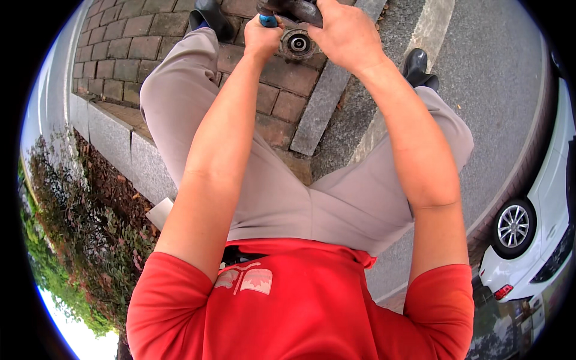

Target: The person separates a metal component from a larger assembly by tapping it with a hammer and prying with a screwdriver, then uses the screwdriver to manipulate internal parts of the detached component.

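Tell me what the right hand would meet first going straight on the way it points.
Likely the dark object at the picture's top edge, which the right hand seems to grip; depth is hard to judge here, and the way beyond is out of view.

From my end, I see a red short-sleeved shirt with a pale leaf-like emblem, greyish-beige trousers and black shoes.

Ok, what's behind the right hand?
The grey stone strip runs behind the right hand, showing above and below it. The stretch covered, and anything lying there, can't be seen. A round fitting shows left of the hand.
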`<act>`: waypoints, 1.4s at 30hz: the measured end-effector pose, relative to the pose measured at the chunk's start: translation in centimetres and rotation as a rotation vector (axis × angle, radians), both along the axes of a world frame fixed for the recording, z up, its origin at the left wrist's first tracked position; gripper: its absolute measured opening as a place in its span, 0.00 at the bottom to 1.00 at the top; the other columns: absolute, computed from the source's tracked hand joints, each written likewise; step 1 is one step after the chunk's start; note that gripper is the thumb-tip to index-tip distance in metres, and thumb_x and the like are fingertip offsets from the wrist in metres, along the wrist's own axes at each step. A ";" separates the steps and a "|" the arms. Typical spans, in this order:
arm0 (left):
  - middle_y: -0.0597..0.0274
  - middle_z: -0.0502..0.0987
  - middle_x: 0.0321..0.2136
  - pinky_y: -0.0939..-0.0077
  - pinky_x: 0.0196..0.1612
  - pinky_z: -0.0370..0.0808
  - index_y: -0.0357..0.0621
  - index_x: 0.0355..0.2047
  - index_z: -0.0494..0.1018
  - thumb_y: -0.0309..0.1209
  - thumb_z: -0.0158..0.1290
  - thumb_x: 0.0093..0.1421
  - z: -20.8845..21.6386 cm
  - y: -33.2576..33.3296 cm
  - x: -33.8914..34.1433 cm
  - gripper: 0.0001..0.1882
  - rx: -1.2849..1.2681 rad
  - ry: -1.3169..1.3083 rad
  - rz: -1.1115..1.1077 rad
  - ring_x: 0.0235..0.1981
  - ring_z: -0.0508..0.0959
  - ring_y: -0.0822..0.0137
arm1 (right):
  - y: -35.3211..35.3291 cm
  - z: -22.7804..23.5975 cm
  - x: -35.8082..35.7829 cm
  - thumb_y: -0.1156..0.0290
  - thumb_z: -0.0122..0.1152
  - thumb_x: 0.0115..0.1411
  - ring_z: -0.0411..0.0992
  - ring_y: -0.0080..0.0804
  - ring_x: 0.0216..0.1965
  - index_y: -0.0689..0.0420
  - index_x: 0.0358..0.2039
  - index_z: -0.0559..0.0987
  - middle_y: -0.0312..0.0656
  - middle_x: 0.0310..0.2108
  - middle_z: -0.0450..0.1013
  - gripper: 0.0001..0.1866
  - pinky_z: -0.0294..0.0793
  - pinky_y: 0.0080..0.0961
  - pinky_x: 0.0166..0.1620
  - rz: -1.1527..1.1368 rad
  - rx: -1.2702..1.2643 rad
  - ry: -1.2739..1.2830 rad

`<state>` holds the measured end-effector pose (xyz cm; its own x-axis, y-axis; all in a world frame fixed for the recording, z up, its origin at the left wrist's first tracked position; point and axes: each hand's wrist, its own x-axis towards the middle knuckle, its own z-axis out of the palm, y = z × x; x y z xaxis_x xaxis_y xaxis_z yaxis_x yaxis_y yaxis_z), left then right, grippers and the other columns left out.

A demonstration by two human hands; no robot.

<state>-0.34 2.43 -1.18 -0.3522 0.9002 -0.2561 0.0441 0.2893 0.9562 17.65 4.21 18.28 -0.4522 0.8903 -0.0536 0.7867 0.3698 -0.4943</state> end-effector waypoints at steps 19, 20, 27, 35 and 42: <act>0.63 0.82 0.26 0.70 0.40 0.77 0.40 0.28 0.79 0.24 0.64 0.47 -1.1 -0.2 0.8 0.07 0.150 0.156 0.005 0.31 0.80 0.70 | -0.6 0.1 -1.0 0.67 0.61 0.56 0.78 0.55 0.37 0.60 0.36 0.72 0.54 0.31 0.78 0.12 0.77 0.50 0.40 0.067 0.023 -0.050; 0.63 0.83 0.27 0.70 0.40 0.77 0.39 0.29 0.79 0.25 0.64 0.47 -1.0 -0.2 0.9 0.08 0.167 0.166 0.009 0.31 0.80 0.69 | -0.6 -0.3 -1.4 0.66 0.63 0.57 0.78 0.54 0.38 0.59 0.37 0.72 0.53 0.32 0.78 0.13 0.78 0.49 0.40 0.090 0.001 -0.149; 0.62 0.84 0.34 0.70 0.44 0.76 0.40 0.36 0.79 0.25 0.65 0.49 -1.1 -0.2 0.5 0.13 0.122 0.116 -0.015 0.36 0.81 0.69 | -0.9 0.0 -1.5 0.66 0.61 0.58 0.79 0.53 0.38 0.61 0.37 0.73 0.54 0.32 0.79 0.12 0.78 0.49 0.40 0.083 -0.047 -0.108; 0.67 0.81 0.28 0.77 0.36 0.75 0.41 0.28 0.78 0.16 0.58 0.49 0.0 -0.2 0.4 0.07 -0.010 -0.011 -0.062 0.30 0.78 0.76 | 0.2 0.3 -1.4 0.68 0.53 0.59 0.79 0.56 0.35 0.63 0.35 0.72 0.57 0.30 0.78 0.10 0.77 0.51 0.39 0.030 0.000 0.012; 0.67 0.81 0.25 0.76 0.36 0.75 0.41 0.26 0.78 0.17 0.58 0.49 0.4 -0.2 0.6 0.06 0.011 0.088 -0.093 0.29 0.77 0.75 | 0.3 -1.0 -2.1 0.62 0.63 0.60 0.79 0.53 0.39 0.63 0.39 0.74 0.54 0.34 0.79 0.16 0.79 0.48 0.42 0.042 -0.015 -0.138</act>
